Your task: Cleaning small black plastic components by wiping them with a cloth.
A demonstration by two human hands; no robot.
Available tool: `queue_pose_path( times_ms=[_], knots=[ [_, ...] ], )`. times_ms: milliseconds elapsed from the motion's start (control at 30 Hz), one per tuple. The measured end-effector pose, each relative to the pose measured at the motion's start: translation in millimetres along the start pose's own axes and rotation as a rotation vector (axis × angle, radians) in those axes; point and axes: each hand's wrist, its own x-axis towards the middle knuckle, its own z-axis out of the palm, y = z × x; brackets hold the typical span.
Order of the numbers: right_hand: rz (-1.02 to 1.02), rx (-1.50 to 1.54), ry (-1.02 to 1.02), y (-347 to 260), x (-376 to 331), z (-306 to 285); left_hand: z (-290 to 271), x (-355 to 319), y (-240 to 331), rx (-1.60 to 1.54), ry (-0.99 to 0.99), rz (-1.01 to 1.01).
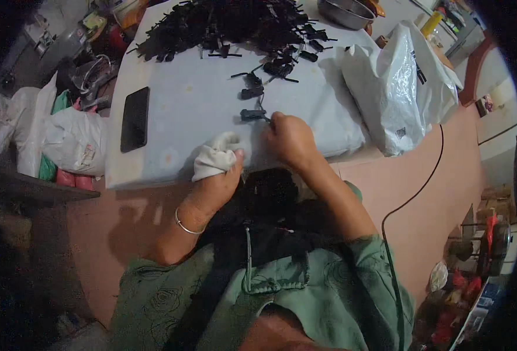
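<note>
My left hand (220, 175) is closed on a crumpled white cloth (213, 158) at the near edge of the low white table (194, 105). Just to its right, my right hand (290, 139) pinches a small black plastic part (252, 114) that lies on the table top. A few more black parts (252, 86) trail away from it toward a big heap of black plastic parts (229, 23) at the table's far end. Dark cloth (270, 205) lies in my lap below both hands.
A black phone (135, 119) lies face down at the table's left. A large white plastic bag (396, 88) leans at the right edge; a steel bowl (346, 11) sits at the far end. White bags (65, 137) lie on the left. A black cable (416, 187) crosses the pink floor.
</note>
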Motion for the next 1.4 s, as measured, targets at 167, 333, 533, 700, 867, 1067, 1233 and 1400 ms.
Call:
queue_pose_path(
  times_ms=[167, 333, 533, 700, 867, 1067, 1233, 1400],
  knots=[
    [0.133, 0.887, -0.418, -5, -39, -19, 16, 1, -7, -0.073, 0.238, 0.094],
    [-0.092, 0.83, -0.243, -19, -63, -26, 23, 3, 3, -0.458, 0.032, -0.045],
    [-0.37, 0.365, 0.316, -14, -61, -18, 14, -1, 16, -0.411, -0.121, -0.096],
    [0.009, 0.769, -0.033, -16, -60, -33, 17, -5, 23, -0.394, -0.111, -0.051],
    [-0.121, 0.747, -0.142, -14, -64, -31, 19, -4, 22, -0.303, -0.035, 0.019],
    [0.004, 0.976, -0.095, -20, -65, -15, 20, -4, 28, 0.056, 0.078, 0.276],
    [0.047, 1.059, -0.063, -24, -68, -4, 22, -7, 23, 0.022, 0.104, 0.27],
    [-0.045, 1.003, -0.053, -23, -74, -12, 24, -9, 24, -0.249, 0.068, 0.115]
  ],
)
